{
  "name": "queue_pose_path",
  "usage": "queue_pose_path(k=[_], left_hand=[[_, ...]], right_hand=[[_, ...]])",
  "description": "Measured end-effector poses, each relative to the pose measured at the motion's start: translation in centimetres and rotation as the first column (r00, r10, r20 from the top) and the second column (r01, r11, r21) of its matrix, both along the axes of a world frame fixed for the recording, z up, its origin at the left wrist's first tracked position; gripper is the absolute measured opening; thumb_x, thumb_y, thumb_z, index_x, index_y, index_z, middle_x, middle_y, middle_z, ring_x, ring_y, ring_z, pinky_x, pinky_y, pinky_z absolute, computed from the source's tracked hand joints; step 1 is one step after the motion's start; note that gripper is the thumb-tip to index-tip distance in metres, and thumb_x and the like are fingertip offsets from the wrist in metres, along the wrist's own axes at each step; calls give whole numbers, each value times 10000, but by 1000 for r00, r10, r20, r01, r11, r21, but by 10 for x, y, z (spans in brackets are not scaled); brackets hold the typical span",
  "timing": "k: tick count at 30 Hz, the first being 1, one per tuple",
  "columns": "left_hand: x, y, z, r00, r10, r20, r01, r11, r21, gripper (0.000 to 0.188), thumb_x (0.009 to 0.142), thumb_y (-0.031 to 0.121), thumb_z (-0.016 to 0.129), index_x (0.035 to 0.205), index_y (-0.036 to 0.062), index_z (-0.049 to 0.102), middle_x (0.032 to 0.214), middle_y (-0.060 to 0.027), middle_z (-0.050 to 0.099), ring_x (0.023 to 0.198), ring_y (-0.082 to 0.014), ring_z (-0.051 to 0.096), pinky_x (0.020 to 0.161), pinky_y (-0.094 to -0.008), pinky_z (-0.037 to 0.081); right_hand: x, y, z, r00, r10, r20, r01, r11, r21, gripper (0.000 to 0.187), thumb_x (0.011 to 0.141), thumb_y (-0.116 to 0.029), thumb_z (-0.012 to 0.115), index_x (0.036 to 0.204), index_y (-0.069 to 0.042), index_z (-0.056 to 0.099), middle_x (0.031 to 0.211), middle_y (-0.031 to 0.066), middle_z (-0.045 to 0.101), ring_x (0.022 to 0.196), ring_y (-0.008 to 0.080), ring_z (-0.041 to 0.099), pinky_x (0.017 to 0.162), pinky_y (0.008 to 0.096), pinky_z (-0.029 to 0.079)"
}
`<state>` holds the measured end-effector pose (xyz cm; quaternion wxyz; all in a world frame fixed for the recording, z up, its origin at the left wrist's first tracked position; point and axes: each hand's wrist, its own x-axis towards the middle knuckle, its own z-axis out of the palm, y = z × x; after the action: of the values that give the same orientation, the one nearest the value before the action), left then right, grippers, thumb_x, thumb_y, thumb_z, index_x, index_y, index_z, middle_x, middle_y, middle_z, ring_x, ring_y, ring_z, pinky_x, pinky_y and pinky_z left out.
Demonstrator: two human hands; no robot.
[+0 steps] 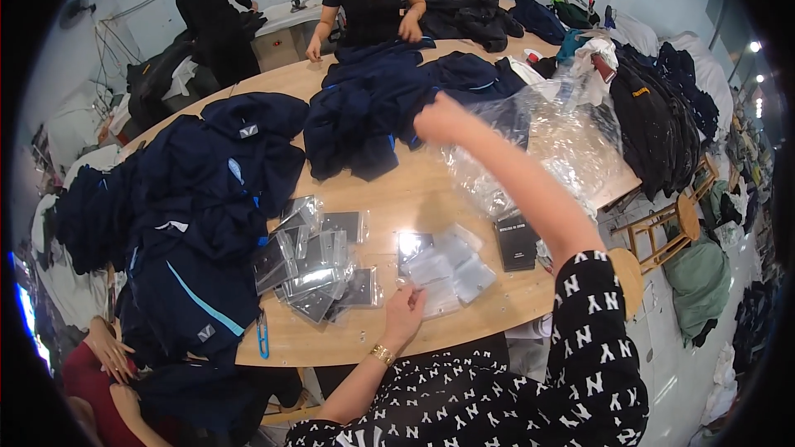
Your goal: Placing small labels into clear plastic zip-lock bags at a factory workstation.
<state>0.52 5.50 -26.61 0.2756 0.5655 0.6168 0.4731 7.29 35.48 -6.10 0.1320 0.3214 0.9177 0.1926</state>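
Observation:
My left hand, with a gold bracelet at the wrist, rests at the near edge of the table. Its fingers are bent together at the lower left corner of some loose clear plastic bags; whether they pinch one I cannot make out. My right arm stretches far across the table. At its end my right hand is closed like a fist over the edge of the navy garments; what it holds is hidden. Left of the loose bags lies a pile of small clear packets with dark cards.
Navy garments are heaped on the left, with blue snips beside them. A big crumpled clear bag and black cards lie on the right. Across the table stands a person; another's hands show at lower left.

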Motion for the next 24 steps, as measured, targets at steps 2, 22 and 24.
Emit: queue_pose_path(k=[2, 22, 24], left_hand=[[1, 0, 0, 1000, -15, -10, 15, 1000, -16, 133, 805, 131, 590, 857, 9, 580, 639, -95, 558, 545, -170, 524, 511, -276, 427], [5, 25, 74, 687, 105, 719, -150, 989, -1, 123, 826, 126, 611, 895, 29, 578, 811, -16, 611, 673, -48, 547, 578, -186, 436], [1, 22, 81, 689, 115, 715, -146, 989, -18, 134, 821, 129, 619, 906, 30, 586, 818, -20, 619, 681, -48, 551, 579, -186, 436]], right_hand=[[6, -7, -52, 994, 89, 71, -90, 996, 14, 173, 771, -203, 528, 885, -195, 659, 1026, 91, 601, 1010, 224, 541, 919, 514, 290], [73, -243, -117, -310, -912, -268, -588, 405, -700, 179, 843, -137, 586, 923, 22, 601, 755, 45, 617, 653, 93, 566, 634, 224, 463], [72, -241, -120, -285, -915, -284, -604, 402, -688, 165, 844, -134, 584, 898, 21, 599, 746, 42, 614, 639, 89, 562, 619, 222, 463]])
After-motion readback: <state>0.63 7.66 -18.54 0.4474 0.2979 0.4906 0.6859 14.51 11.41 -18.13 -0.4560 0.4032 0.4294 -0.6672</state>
